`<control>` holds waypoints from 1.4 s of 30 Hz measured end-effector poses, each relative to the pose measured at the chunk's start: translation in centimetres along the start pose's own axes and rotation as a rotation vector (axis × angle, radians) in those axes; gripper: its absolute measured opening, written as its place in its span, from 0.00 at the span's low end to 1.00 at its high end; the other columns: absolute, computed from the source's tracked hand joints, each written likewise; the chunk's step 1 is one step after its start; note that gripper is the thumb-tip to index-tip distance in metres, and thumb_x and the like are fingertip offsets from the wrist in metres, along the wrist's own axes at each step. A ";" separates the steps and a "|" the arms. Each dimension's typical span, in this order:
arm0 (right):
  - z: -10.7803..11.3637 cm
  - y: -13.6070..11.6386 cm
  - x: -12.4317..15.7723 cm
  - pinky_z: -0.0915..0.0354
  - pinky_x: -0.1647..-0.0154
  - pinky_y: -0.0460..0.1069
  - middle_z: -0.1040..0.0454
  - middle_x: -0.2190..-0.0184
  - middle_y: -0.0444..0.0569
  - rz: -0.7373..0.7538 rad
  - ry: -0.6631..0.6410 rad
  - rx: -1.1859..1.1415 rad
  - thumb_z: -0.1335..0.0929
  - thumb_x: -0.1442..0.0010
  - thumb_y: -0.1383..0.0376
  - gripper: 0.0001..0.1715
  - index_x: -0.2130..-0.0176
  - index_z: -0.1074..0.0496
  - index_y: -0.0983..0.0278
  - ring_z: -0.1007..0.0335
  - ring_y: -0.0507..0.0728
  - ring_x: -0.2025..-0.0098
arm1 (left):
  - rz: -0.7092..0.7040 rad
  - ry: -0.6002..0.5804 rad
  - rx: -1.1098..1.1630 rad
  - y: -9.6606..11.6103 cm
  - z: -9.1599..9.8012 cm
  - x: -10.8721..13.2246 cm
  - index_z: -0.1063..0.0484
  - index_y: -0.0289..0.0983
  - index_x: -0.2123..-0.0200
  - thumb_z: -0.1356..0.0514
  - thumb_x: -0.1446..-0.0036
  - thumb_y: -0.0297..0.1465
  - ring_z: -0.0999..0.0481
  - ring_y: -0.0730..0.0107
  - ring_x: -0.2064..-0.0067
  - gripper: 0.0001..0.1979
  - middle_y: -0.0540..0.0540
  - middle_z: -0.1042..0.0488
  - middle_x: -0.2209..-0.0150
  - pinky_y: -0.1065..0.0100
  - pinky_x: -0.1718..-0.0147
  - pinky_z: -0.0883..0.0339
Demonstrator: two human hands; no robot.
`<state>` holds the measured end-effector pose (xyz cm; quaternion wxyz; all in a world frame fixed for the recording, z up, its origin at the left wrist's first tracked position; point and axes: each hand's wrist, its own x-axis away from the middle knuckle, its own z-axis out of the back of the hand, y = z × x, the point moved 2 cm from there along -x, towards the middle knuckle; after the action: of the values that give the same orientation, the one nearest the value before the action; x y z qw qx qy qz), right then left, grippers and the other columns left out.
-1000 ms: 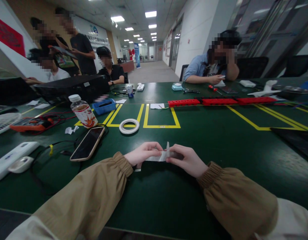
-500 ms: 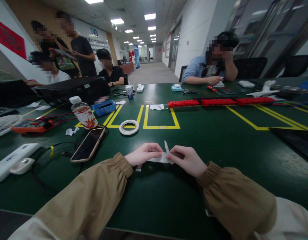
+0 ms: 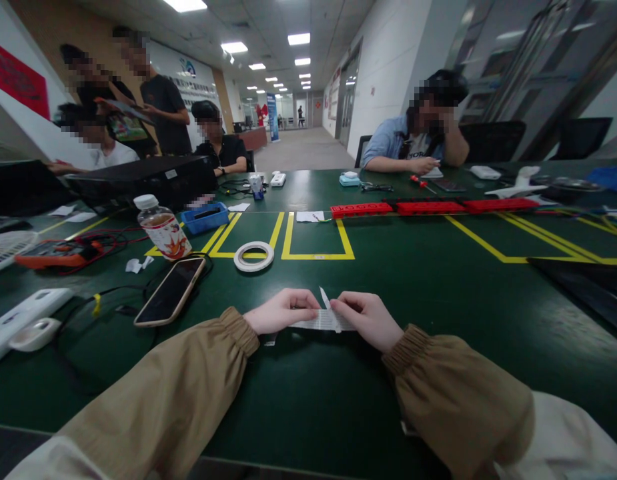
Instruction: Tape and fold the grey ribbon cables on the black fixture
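My left hand (image 3: 281, 311) and my right hand (image 3: 366, 319) meet low over the green table (image 3: 438, 293), both in tan sleeves. Between them lies a short flat white strip (image 3: 322, 322), and each hand pinches one end of it. A thin white tab (image 3: 325, 298) sticks up from the strip beside my right fingers. A small white scrap (image 3: 269, 343) lies on the table just under my left wrist.
A white tape roll (image 3: 253, 256) lies ahead, a phone (image 3: 170, 291) and a drink bottle (image 3: 161, 227) to the left with cables and an orange meter (image 3: 53, 253). Red strips (image 3: 433, 207) cross the table's far side. A person (image 3: 413, 143) sits opposite; others are at far left.
The white tab has tipped from upright to leaning left. My hands stay pinched on the strip and have sunk slightly towards me as the view shifted.
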<state>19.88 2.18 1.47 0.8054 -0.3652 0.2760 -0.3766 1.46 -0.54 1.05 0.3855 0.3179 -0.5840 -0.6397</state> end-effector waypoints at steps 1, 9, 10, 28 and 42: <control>0.0 -0.1 0.0 0.44 0.74 0.46 0.32 0.76 0.44 0.006 -0.001 -0.023 0.37 0.40 0.56 0.18 0.71 0.29 0.66 0.40 0.50 0.74 | 0.003 -0.004 0.006 0.0 0.0 0.0 0.31 0.31 0.66 0.38 0.47 0.36 0.32 0.76 0.70 0.12 0.49 0.29 0.71 0.73 0.70 0.41; 0.1 -0.1 0.1 0.43 0.74 0.46 0.31 0.75 0.45 -0.006 0.012 -0.059 0.34 0.43 0.58 0.14 0.70 0.28 0.67 0.40 0.50 0.75 | 0.012 0.005 0.000 0.0 -0.1 0.0 0.32 0.32 0.66 0.39 0.46 0.36 0.34 0.78 0.72 0.12 0.51 0.31 0.72 0.74 0.71 0.43; 0.1 -0.1 0.2 0.43 0.75 0.46 0.31 0.75 0.45 -0.009 0.017 -0.057 0.34 0.43 0.58 0.14 0.70 0.27 0.67 0.40 0.50 0.75 | 0.013 0.008 -0.006 0.0 -0.1 0.0 0.32 0.32 0.66 0.39 0.46 0.37 0.34 0.78 0.72 0.12 0.51 0.31 0.72 0.74 0.72 0.43; -0.3 0.6 0.0 0.45 0.75 0.46 0.35 0.78 0.42 -0.050 0.009 0.067 0.32 0.46 0.52 0.23 0.57 0.27 0.64 0.40 0.50 0.75 | 0.004 0.005 -0.020 0.1 -0.2 0.1 0.32 0.32 0.64 0.39 0.46 0.37 0.30 0.75 0.68 0.13 0.48 0.28 0.68 0.73 0.68 0.40; 6.9 2.6 -0.7 0.33 0.71 0.48 0.26 0.67 0.50 -0.254 -0.202 -0.068 0.36 0.42 0.65 0.12 0.59 0.29 0.69 0.30 0.52 0.72 | 0.001 0.341 -0.052 0.0 2.4 -0.1 0.29 0.31 0.61 0.38 0.49 0.38 0.29 0.74 0.69 0.17 0.46 0.26 0.67 0.74 0.72 0.38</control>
<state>25.48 6.56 3.51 0.7620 -0.4603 0.1578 -0.4273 -0.53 0.76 1.33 0.4875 0.4113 -0.4937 -0.5912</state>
